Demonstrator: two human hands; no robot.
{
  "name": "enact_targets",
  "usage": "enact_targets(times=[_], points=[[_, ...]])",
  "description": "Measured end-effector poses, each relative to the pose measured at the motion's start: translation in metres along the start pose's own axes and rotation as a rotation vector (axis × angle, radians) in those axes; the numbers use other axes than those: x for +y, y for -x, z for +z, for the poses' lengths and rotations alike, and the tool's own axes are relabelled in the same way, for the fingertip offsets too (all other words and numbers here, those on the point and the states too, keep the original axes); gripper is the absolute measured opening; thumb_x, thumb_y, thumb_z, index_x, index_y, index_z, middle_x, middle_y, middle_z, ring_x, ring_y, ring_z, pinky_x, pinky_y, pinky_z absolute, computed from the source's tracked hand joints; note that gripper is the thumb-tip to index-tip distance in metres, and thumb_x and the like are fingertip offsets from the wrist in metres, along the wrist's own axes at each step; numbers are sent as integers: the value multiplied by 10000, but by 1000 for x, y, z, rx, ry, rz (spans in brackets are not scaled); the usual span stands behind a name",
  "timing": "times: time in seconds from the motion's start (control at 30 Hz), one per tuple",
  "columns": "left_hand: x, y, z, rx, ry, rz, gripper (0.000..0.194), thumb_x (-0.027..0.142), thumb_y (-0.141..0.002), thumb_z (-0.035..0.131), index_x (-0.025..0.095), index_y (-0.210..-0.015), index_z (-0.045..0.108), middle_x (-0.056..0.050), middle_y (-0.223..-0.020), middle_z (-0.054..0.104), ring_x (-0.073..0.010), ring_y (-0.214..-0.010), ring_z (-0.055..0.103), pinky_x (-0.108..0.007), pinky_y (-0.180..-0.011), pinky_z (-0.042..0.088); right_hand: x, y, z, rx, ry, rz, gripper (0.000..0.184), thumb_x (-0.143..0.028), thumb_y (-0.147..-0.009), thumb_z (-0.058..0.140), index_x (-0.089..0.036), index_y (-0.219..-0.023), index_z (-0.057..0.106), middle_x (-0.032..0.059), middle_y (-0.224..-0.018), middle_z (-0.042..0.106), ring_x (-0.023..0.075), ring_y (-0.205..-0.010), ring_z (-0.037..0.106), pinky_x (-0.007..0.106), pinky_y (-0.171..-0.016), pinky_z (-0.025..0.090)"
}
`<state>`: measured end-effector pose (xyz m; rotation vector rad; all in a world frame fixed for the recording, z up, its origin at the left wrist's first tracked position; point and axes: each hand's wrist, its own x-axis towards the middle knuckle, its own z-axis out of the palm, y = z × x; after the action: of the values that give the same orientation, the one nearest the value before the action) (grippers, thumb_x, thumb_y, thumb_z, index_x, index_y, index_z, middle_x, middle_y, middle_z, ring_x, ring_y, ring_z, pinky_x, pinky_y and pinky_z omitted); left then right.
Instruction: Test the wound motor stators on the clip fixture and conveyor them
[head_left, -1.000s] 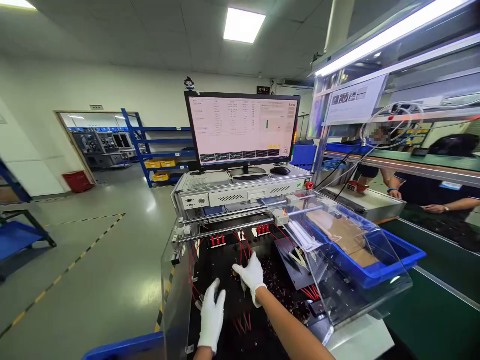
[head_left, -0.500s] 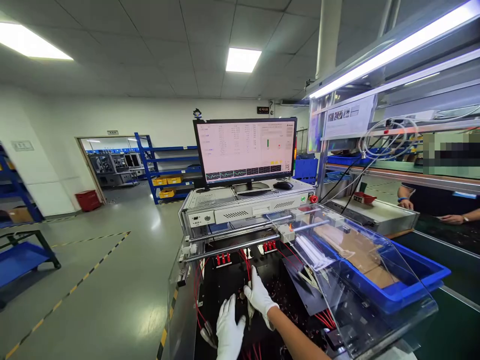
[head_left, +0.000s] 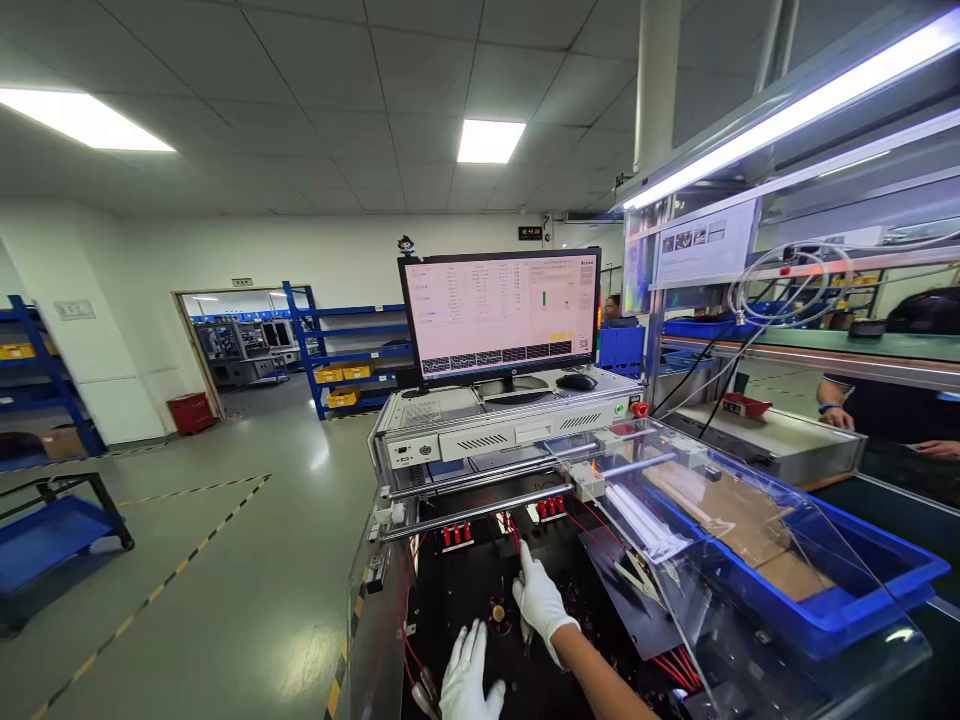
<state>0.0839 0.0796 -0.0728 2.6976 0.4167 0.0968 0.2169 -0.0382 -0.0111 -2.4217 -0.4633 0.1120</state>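
The round part point(head_left: 498, 614) lies just beside and between your left hand point(head_left: 469, 680), thumb spread wide, and right hand point(head_left: 541, 602), grip hidden, cannot tell.

White-gloved left hand point(head_left: 468, 678), white-gloved right hand point(head_left: 541, 600), red wires point(head_left: 516, 537), black work surface point(head_left: 450, 582), blue tray point(head_left: 911, 577), black-and-yellow striped floor tape point(head_left: 154, 597)

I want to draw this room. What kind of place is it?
Probably a factory workshop: blue metal shelves hold yellow plastic bins, black-and-yellow striped tape marks the grey floor, and a black-framed monitor stands on a silver metal machine.
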Motion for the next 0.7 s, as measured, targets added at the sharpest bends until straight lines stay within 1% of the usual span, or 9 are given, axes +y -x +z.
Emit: enact_targets(times=[0.07, 0.17, 0.23, 0.33, 0.4, 0.5, 0.57, 0.63, 0.7], points=[[6, 9, -6, 26, 8, -11, 744, 166, -646, 492, 133, -1372, 332, -16, -1467, 259, -228, -1375, 181, -362, -1145, 193, 3, 2, -10, 2, 28, 38, 671, -183, -828, 437, -135, -1444, 175, 157, -1170, 518, 225, -980, 580, 300, -840, 419], [12, 24, -8, 116, 78, 1, 673, 173, -682, 479, 167, -1349, 387, -12, -1444, 322, -228, -1363, 221, -410, -1143, 195, 7, 8, -30, 184, 126, 20, 729, -338, -806, 518, -135, -1436, 212, 186, -1317, 412, 302, -1142, 471, 374, -910, 378], [12, 35, -1, 207, 145, -4, 602, 204, -731, 453, 137, -1329, 416, -47, -1408, 391, -231, -1333, 291, -416, -1128, 242, 6, 15, -41, 255, 161, -45, 706, -400, -796, 525, -167, -1416, 282, 166, -1325, 420, 315, -1178, 432, 397, -935, 354], [14, 54, 19, 410, 202, -29, 499, 269, -818, 382, 88, -1274, 476, -117, -1312, 497, -242, -1239, 427, -416, -1070, 351, -5, 26, -45, -27, 70, -132, 519, -462, -803, 493, -211, -1256, 526, 109, -1133, 594, 262, -1036, 554, 339, -839, 421], [23, 68, 34, 474, 205, 66, 456, 270, -841, 364, 113, -1244, 510, -120, -1265, 536, -242, -1198, 469, -419, -1040, 391, -15, 30, -41, -205, 52, -161, 427, -472, -789, 499, -227, -1114, 628, 87, -1031, 648, 255, -963, 597, 326, -779, 445], [47, 85, 53, 346, 200, 303, 426, 188, -834, 366, 192, -1224, 536, -79, -1239, 562, -222, -1166, 501, -404, -1007, 429, -31, 28, -32, -226, 90, -168, 359, -373, -772, 511, -224, -1072, 640, 92, -986, 663, 279, -947, 605, 366, -780, 444], [64, 89, 63, 212, 197, 381, 437, 146, -824, 361, 222, -1214, 545, -61, -1217, 580, -207, -1129, 531, -383, -974, 460, -39, 30, -33, -220, 91, -153, 335, -311, -763, 499, -199, -1043, 644, 101, -984, 661, 283, -955, 598, 384, -806, 433], [79, 87, 70, 102, 202, 404, 448, 126, -812, 369, 217, -1214, 544, -60, -1217, 580, -202, -1125, 534, -368, -966, 466, -43, 42, -46, -188, 50, -159, 329, -304, -775, 474, -192, -1038, 637, 88, -999, 654, 260, -966, 588, 371, -834, 422], [91, 82, 73, 10, 220, 397, 412, 137, -800, 397, 202, -1160, 585, -71, -1187, 597, -220, -1129, 529, -386, -993, 439, -39, 69, -75, -174, -138, -243, 355, -288, -790, 448, -207, -1099, 603, 48, -1015, 645, 204, -951, 583, 318, -839, 420]])
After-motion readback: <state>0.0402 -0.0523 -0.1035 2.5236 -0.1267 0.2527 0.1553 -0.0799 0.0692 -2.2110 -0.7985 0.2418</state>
